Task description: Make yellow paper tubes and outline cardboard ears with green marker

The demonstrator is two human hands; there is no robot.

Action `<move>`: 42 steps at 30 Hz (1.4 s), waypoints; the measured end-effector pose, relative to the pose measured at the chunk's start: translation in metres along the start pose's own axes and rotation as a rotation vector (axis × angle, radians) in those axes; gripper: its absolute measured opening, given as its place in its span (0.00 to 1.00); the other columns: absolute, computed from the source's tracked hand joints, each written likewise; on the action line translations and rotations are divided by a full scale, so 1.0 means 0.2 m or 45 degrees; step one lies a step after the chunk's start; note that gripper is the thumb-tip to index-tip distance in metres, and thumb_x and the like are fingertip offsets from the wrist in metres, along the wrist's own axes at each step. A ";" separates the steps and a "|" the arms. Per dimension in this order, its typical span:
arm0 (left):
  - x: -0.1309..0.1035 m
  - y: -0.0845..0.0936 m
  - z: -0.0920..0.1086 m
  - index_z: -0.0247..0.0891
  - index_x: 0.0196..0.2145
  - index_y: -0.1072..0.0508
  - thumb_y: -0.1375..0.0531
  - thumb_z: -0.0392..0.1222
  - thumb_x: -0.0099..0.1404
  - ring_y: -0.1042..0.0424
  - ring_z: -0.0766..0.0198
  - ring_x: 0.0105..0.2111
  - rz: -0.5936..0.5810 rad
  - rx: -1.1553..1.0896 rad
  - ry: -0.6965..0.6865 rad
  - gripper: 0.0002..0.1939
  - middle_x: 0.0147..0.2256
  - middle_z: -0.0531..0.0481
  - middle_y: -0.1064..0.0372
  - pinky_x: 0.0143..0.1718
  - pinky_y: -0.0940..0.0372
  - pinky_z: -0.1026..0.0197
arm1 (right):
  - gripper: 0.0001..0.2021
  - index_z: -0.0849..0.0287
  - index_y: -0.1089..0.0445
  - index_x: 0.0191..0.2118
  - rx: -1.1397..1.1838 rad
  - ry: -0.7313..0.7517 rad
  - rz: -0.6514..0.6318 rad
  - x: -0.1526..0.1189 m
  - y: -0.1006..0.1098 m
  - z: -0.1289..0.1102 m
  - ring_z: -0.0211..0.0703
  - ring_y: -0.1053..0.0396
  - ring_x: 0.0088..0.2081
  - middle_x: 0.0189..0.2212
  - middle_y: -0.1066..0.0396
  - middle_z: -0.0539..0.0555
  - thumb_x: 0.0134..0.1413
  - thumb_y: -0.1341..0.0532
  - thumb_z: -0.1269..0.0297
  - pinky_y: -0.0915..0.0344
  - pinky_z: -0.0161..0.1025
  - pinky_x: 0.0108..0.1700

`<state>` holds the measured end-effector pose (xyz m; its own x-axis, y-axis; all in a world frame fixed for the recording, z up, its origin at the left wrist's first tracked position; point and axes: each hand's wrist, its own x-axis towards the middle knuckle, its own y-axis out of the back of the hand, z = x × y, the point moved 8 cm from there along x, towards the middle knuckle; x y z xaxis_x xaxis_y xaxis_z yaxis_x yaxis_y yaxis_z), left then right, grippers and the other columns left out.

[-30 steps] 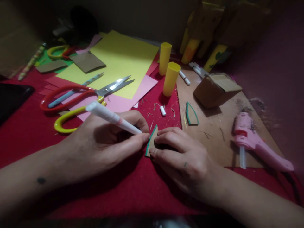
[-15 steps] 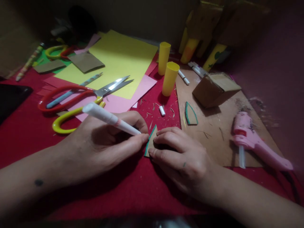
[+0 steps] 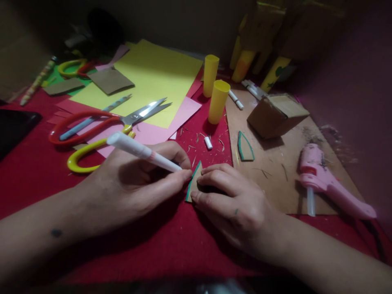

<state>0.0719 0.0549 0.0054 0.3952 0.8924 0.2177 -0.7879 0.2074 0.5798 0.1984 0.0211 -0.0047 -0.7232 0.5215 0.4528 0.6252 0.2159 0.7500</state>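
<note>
My left hand [image 3: 137,183] is closed around a white marker [image 3: 143,153], its tip end at the left edge of a small cardboard piece [image 3: 194,185]. A green line runs along that edge. With its fingers, my right hand [image 3: 232,200] holds the piece against the red cloth [image 3: 159,253]. Just beyond the hands lies a white cap [image 3: 208,142]. A second pointed cardboard piece [image 3: 246,147], outlined in green, rests on the brown board [image 3: 269,183] to the right.
Large scissors [image 3: 113,122] lie over yellow paper [image 3: 156,73] and pink sheets at the left. Two yellow paper tubes [image 3: 219,102] stand behind the cap. A cardboard box [image 3: 277,116] and a pink glue gun [image 3: 324,175] are on the right.
Both hands keep their hold on the marker and the cardboard piece. The view has shifted very slightly, and my left wrist has moved a little.
</note>
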 end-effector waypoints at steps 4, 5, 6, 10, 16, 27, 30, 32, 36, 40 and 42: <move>0.00 0.00 0.00 0.42 0.29 0.28 0.43 0.37 0.66 0.37 0.71 0.20 0.023 0.024 0.029 0.07 0.21 0.60 0.33 0.20 0.42 0.70 | 0.09 0.71 0.23 0.37 0.001 0.002 -0.006 0.01 0.00 0.00 0.50 0.31 0.45 0.40 0.25 0.65 0.62 0.41 0.79 0.28 0.45 0.44; 0.00 0.00 0.00 0.42 0.29 0.28 0.43 0.37 0.66 0.37 0.71 0.20 0.024 0.025 0.048 0.07 0.21 0.60 0.33 0.20 0.42 0.69 | 0.09 0.70 0.23 0.37 0.001 0.003 -0.007 0.01 0.00 0.00 0.50 0.31 0.46 0.40 0.25 0.65 0.62 0.42 0.79 0.28 0.46 0.45; 0.00 0.00 0.00 0.43 0.30 0.28 0.43 0.38 0.66 0.36 0.71 0.20 0.016 0.028 0.073 0.07 0.21 0.60 0.32 0.20 0.42 0.69 | 0.10 0.70 0.23 0.36 0.002 0.002 -0.006 0.01 0.00 0.00 0.51 0.31 0.46 0.40 0.25 0.65 0.63 0.42 0.79 0.28 0.46 0.45; 0.00 -0.02 0.01 0.43 0.31 0.28 0.44 0.38 0.67 0.33 0.70 0.21 -0.044 -0.006 0.142 0.07 0.23 0.60 0.30 0.20 0.40 0.70 | 0.11 0.67 0.24 0.34 -0.007 -0.006 -0.003 0.01 0.00 0.00 0.50 0.31 0.46 0.40 0.25 0.64 0.63 0.44 0.79 0.27 0.46 0.44; -0.01 0.00 0.01 0.42 0.29 0.29 0.43 0.38 0.66 0.37 0.71 0.20 0.029 -0.010 0.120 0.07 0.21 0.60 0.33 0.19 0.42 0.69 | 0.09 0.71 0.22 0.37 0.004 0.002 0.000 0.01 0.00 0.00 0.51 0.31 0.45 0.40 0.25 0.65 0.61 0.41 0.80 0.28 0.46 0.44; 0.00 -0.01 0.00 0.44 0.32 0.28 0.44 0.39 0.68 0.32 0.69 0.23 -0.065 0.104 0.110 0.07 0.25 0.59 0.28 0.22 0.39 0.69 | 0.09 0.71 0.22 0.36 0.013 -0.005 -0.006 0.01 0.00 0.00 0.51 0.31 0.46 0.40 0.25 0.65 0.62 0.41 0.79 0.28 0.46 0.45; 0.00 -0.01 0.01 0.43 0.33 0.28 0.44 0.39 0.68 0.33 0.69 0.23 -0.071 0.108 0.114 0.07 0.25 0.59 0.28 0.22 0.39 0.69 | 0.09 0.69 0.23 0.35 0.004 -0.007 -0.007 0.00 0.00 0.00 0.51 0.31 0.46 0.41 0.25 0.64 0.62 0.42 0.79 0.28 0.46 0.45; 0.00 -0.02 0.01 0.43 0.32 0.28 0.44 0.39 0.68 0.34 0.70 0.22 -0.090 0.106 0.109 0.07 0.24 0.59 0.29 0.22 0.39 0.69 | 0.10 0.68 0.24 0.35 -0.003 -0.005 -0.006 0.00 0.00 0.00 0.50 0.31 0.45 0.41 0.25 0.64 0.63 0.43 0.79 0.28 0.45 0.44; 0.00 -0.01 0.00 0.42 0.30 0.28 0.43 0.39 0.67 0.36 0.71 0.19 -0.062 0.053 0.091 0.07 0.21 0.60 0.33 0.19 0.42 0.70 | 0.10 0.68 0.24 0.37 -0.013 -0.003 0.000 0.00 0.00 0.00 0.50 0.31 0.45 0.40 0.25 0.64 0.64 0.43 0.78 0.28 0.46 0.43; -0.01 -0.01 -0.02 0.42 0.28 0.29 0.43 0.42 0.66 0.38 0.70 0.19 -0.065 0.116 0.146 0.09 0.19 0.59 0.35 0.19 0.44 0.67 | 0.10 0.68 0.23 0.36 -0.017 -0.006 0.001 0.01 0.00 0.00 0.50 0.31 0.46 0.40 0.25 0.64 0.62 0.43 0.79 0.28 0.46 0.43; -0.02 -0.01 -0.01 0.42 0.28 0.30 0.44 0.43 0.66 0.37 0.69 0.19 -0.074 0.129 0.149 0.09 0.20 0.59 0.34 0.19 0.45 0.66 | 0.10 0.69 0.23 0.37 -0.011 -0.010 -0.001 0.00 0.00 0.00 0.50 0.31 0.46 0.41 0.25 0.64 0.62 0.42 0.79 0.28 0.45 0.44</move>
<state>0.0704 0.0529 0.0024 0.3762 0.9219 0.0924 -0.7114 0.2236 0.6663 0.1981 0.0215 -0.0035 -0.7213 0.5280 0.4483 0.6220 0.2090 0.7546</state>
